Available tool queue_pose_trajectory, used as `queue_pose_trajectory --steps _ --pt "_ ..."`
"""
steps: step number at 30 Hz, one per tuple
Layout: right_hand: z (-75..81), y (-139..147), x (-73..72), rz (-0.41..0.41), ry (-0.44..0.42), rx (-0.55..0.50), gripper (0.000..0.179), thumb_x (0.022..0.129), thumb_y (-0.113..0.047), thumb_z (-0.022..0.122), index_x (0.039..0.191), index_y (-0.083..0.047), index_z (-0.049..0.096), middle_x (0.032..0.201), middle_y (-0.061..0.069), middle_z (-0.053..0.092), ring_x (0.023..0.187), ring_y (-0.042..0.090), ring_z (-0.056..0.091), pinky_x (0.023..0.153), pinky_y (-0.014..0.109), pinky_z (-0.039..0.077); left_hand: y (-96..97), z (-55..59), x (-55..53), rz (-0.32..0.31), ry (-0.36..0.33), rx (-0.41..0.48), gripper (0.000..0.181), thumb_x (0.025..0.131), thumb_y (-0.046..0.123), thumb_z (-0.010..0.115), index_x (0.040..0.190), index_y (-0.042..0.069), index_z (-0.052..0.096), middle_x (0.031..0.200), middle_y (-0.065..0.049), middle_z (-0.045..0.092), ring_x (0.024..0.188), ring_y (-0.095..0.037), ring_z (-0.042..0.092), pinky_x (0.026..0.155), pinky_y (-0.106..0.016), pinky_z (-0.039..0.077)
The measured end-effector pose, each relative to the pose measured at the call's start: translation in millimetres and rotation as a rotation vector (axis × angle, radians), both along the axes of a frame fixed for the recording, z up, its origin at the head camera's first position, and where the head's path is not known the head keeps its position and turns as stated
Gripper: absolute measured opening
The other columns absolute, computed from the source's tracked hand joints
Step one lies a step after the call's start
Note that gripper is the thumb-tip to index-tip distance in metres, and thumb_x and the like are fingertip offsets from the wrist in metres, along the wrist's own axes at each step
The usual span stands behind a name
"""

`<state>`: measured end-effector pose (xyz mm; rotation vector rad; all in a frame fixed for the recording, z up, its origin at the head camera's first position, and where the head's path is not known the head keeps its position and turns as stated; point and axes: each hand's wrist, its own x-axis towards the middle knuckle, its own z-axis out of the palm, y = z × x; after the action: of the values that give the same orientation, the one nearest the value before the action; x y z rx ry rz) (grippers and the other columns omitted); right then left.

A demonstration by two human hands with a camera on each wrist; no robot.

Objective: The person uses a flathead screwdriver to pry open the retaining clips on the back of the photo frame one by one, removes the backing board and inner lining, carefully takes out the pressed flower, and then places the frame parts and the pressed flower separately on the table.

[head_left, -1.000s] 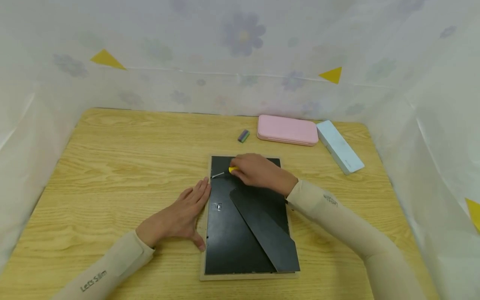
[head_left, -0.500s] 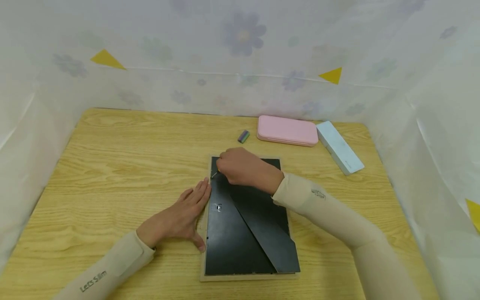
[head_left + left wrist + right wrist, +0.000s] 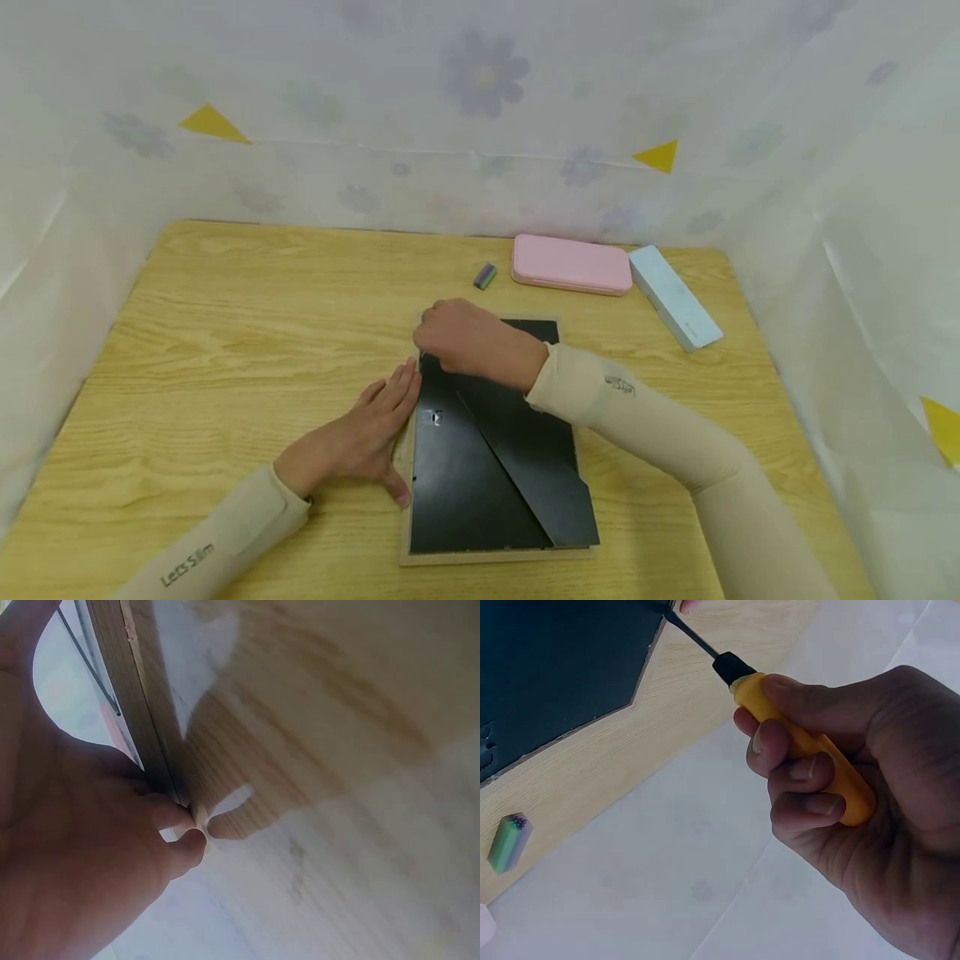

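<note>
A picture frame (image 3: 465, 492) lies face down, its black backing and slanting easel leg (image 3: 536, 479) uppermost. My left hand (image 3: 356, 437) rests along its left side with fingers straight and thumb spread; in the left wrist view the fingers touch the wooden edge (image 3: 131, 690). Over the top left part of the frame, my right hand (image 3: 476, 342) grips a screwdriver (image 3: 847, 780) by its yellow handle, fingers curled round it. The metal shaft (image 3: 694, 634) reaches the left edge of the backing. In the head view the hand hides most of the screwdriver.
Behind the frame lies a small green and purple block (image 3: 485, 277). A pink case (image 3: 572, 264) and a pale blue box (image 3: 675, 297) lie at the back right of the wooden table (image 3: 225, 350). White flowered sheeting (image 3: 315, 167) stands around the table.
My right hand has moved left over the frame, swinging the screwdriver handle toward the left edge while its tip stays near there. My left hand has kept its place.
</note>
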<state>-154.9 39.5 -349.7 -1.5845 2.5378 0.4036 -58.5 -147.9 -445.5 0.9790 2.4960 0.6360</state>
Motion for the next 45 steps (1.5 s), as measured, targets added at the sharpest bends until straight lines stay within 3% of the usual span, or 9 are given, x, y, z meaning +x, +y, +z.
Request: queue_pose_trajectory --steps 19,26,31,37,45 --pt "5.0 -12 -0.5 0.005 -0.047 0.015 0.014 0.097 -0.005 0.062 0.091 -0.013 0.072 0.083 0.004 0.068 0.082 0.021 0.065 0.079 0.030 0.051 2.4 -1.1 -3.6 0.006 -0.050 0.031 0.153 0.053 0.058 0.093 0.154 -0.014 0.003 0.162 -0.028 -0.014 0.151 -0.043 -0.002 0.116 -0.061 0.012" --pt "8.9 -21 1.8 -0.010 -0.085 -0.011 0.016 0.100 -0.007 0.059 0.092 -0.013 0.072 0.084 0.004 0.069 0.077 0.018 0.064 0.073 0.028 0.050 3.1 -1.3 -2.4 0.012 -0.024 0.037 0.153 0.053 0.060 0.092 0.153 -0.015 0.005 0.161 -0.032 -0.009 0.150 -0.046 0.001 0.115 -0.063 0.014" --pt "9.2 -24 0.4 -0.070 -0.127 0.008 0.014 0.101 -0.009 0.059 0.096 -0.011 0.072 0.086 0.005 0.069 0.075 0.018 0.063 0.067 0.027 0.049 3.5 -1.9 -1.5 0.019 -0.031 0.028 0.155 0.053 0.062 0.092 0.153 -0.015 0.002 0.161 -0.031 -0.012 0.150 -0.045 -0.001 0.115 -0.063 0.013" --pt "6.1 -11 -6.0 -0.176 -0.157 0.029 0.010 0.099 -0.008 0.060 0.103 -0.010 0.069 0.094 0.007 0.068 0.082 0.021 0.063 0.073 0.032 0.052 7.3 -2.1 -5.8 0.029 -0.012 0.023 0.155 0.054 0.062 0.092 0.154 -0.012 0.001 0.163 -0.027 -0.013 0.152 -0.040 -0.002 0.117 -0.060 0.011" --pt "0.1 24 -11.4 -0.352 -0.224 -0.066 0.019 0.103 -0.020 0.058 0.107 -0.005 0.069 0.093 0.007 0.067 0.083 0.021 0.065 0.072 0.034 0.055 7.8 -2.6 -8.3 0.039 0.006 -0.016 0.154 0.053 0.065 0.090 0.155 -0.012 0.005 0.163 -0.028 -0.008 0.152 -0.041 -0.001 0.117 -0.060 0.011"
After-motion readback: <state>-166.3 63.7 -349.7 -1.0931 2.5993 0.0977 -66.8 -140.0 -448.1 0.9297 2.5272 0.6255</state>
